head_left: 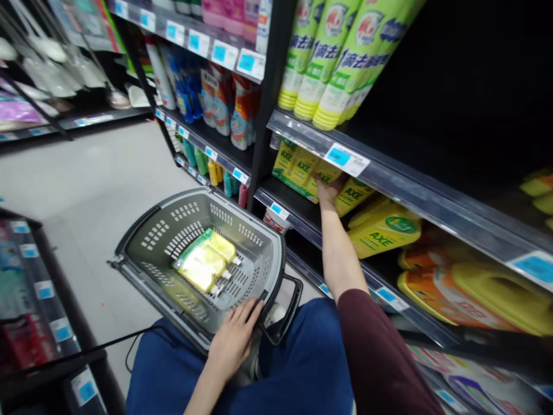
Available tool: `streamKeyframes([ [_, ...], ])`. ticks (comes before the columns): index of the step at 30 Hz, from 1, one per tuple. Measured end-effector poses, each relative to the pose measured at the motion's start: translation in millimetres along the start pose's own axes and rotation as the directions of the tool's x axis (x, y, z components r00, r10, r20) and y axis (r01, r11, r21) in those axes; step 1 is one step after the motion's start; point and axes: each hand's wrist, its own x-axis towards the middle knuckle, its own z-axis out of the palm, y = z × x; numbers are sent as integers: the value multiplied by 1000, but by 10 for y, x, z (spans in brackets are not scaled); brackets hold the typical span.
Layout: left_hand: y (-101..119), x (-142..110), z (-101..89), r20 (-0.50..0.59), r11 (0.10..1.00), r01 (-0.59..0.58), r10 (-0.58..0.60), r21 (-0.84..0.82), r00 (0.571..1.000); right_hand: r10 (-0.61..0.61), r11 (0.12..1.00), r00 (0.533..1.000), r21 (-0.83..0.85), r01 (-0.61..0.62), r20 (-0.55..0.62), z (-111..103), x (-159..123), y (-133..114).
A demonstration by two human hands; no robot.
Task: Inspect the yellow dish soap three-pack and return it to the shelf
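Observation:
My left hand [235, 334] rests on the near rim of a grey shopping basket [147, 236] on my lap, its fingers stretched flat and holding nothing. Inside the basket lies a pack of yellow-green refill pouches [206, 260]. My right hand [327, 189] reaches under the shelf rail into a row of yellow AXE packs [302, 167] and touches one of them. Its fingers are mostly hidden behind the packs, so the grip cannot be made out.
Yellow AXE bottles [380, 230] and orange jugs [475, 288] fill the lower shelf to the right. Tall green-yellow bottles [328, 63] stand on the shelf above. More cleaning bottles [220, 104] line the shelves to the left. A grey floor aisle [86, 173] runs leftward. Another shelf unit [38, 305] stands near left.

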Motion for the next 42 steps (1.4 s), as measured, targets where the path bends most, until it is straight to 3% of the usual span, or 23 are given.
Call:
streamKeyframes([
  [4,45,10,-24,43,999,33,-33,1,999,53,995,995,-85,-60,-82,75,-127,6],
  [8,53,2,-48,27,1000,28,-27,-14,999,79,986,996,-143,-85,-48,58,-587,-157],
  [11,41,-18,-67,-1,999,17,-17,-31,1000,66,988,994,-145,-54,82,-61,-1025,-425],
  [13,27,-30,-73,-26,998,19,-20,-59,999,-16,996,950,-81,44,311,-182,-1353,-669],
  [14,20,-35,-73,-39,997,25,-28,-77,999,-100,992,875,-16,122,474,-244,-1539,-799],
  [15,13,-40,-72,-50,995,36,-41,-95,998,-211,974,734,74,215,645,-304,-1744,-924],
  [17,1,-49,-69,-64,991,78,-85,-111,994,-418,883,297,307,354,859,-397,-2207,-1131],
  [18,-6,-55,-69,-67,989,108,-115,-104,991,-438,839,55,386,384,897,-428,-2454,-1199],
  [19,-15,-61,-72,-66,986,144,-150,-89,987,-391,810,-148,416,413,908,-448,-2697,-1242],
  [20,-25,-68,-78,-58,981,181,-185,-68,981,-300,790,-299,411,454,906,-458,-2926,-1260],
  [21,-38,-76,-87,-44,976,214,-215,-44,976,-187,764,-373,374,526,909,-459,-3128,-1261],
  [23,-69,-93,-110,-11,964,265,-265,7,964,-11,692,-375,278,666,927,-447,-3417,-1236],
  [25,-100,-110,-132,4,950,308,-308,46,951,0,656,-376,284,700,927,-435,-3533,-1209],
  [27,-124,-121,-142,1,930,362,-363,67,932,-30,623,-312,262,737,950,-443,-3514,-1199],
  [29,-135,-125,-135,-2,907,413,-414,87,910,-8,569,-201,170,804,980,-471,-3443,-1201],
  [30,-132,-125,-127,-3,898,429,-431,99,903,21,543,-179,139,828,984,-488,-3409,-1203],
  [35,4,-122,-72,-7,900,419,-421,116,907,150,542,-222,107,834,963,-521,-3369,-1167],
  [42,466,-78,49,46,896,437,-441,86,896,257,592,-260,60,803,931,-408,-3378,-1015],
])
